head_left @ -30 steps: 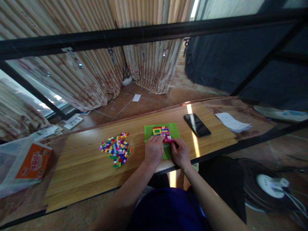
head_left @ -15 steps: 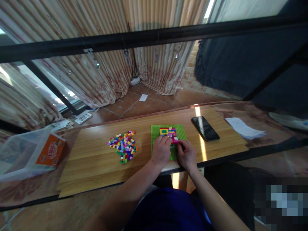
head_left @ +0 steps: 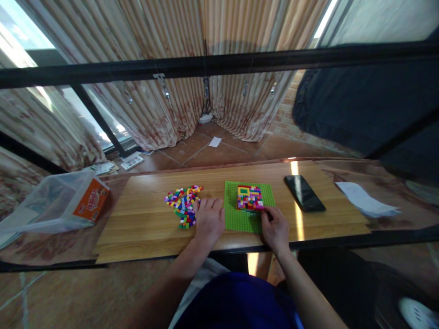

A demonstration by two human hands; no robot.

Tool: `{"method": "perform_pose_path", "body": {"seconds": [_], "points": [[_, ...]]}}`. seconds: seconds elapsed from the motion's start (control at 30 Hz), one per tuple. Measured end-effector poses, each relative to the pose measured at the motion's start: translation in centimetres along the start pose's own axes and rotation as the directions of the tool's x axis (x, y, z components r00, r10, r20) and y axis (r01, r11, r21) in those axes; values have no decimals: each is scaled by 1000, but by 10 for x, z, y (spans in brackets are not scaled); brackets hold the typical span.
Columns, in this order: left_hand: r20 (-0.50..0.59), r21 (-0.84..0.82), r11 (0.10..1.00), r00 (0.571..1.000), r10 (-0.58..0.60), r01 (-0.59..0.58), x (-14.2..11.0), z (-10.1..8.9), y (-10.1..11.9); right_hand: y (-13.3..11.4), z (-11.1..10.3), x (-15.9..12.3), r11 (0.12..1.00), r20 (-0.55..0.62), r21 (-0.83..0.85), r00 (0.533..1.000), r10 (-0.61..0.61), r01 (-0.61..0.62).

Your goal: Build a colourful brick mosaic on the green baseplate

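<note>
My left hand is over the wooden board at the right edge of a loose pile of small coloured toy bricks. Its fingers are bent but apart, and no brick shows in them. A green studded baseplate lies to the right of that hand. On it a tight rectangle of joined toy bricks shows yellow, red, pink, white and blue. My right hand rests at the baseplate's right side, thumb and forefinger pinched at the rectangle's near right corner. Whatever sits between those fingertips is too small to make out.
A black phone lies right of the baseplate, with white papers farther right. At the far left stands a clear plastic bin bearing an orange label. A dark metal bar crosses beyond the table, before the curtains.
My left hand has left the brick rectangle and moved left to the loose pile. The right hand stays at the rectangle's near right corner. The whole view has shifted slightly.
</note>
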State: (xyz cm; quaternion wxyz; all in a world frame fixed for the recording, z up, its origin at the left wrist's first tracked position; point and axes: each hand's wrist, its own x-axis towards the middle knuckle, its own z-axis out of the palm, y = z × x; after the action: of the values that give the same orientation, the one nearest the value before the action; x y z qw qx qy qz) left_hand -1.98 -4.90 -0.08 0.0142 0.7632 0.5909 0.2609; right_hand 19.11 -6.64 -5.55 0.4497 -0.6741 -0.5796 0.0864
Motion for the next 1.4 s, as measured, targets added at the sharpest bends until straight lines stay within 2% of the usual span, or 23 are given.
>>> {"method": "perform_pose_path", "body": {"seconds": [0.07, 0.17, 0.43, 0.83, 1.0, 1.17, 1.4], "points": [[22, 97, 992, 996, -87, 85, -3, -9, -19, 1, 0, 0, 1000, -4, 6, 1000, -6, 6], [57, 198, 971, 988, -146, 132, -6, -16, -36, 2, 1, -1, 1000, -9, 17, 1000, -10, 10], [99, 268, 955, 982, -161, 130, -3, -10, -38, 1, 1, -1, 999, -13, 36, 1000, 8, -7], [71, 194, 977, 992, -107, 92, -2, -3, -43, -1, 0, 0, 1000, -10, 28, 1000, -4, 4], [52, 79, 996, 998, -45, 41, -2, 3, -44, -1, 1, 0, 1000, -17, 29, 1000, -10, 10], [4, -35, 998, 999, 50, -50, -6, 8, -41, -1, 1, 0, 999, -19, 35, 1000, 2, -2], [20, -74, 996, 998, 56, -54, -8, 7, -32, -3, 0, 0, 1000, -17, 30, 1000, 2, -2]]}}
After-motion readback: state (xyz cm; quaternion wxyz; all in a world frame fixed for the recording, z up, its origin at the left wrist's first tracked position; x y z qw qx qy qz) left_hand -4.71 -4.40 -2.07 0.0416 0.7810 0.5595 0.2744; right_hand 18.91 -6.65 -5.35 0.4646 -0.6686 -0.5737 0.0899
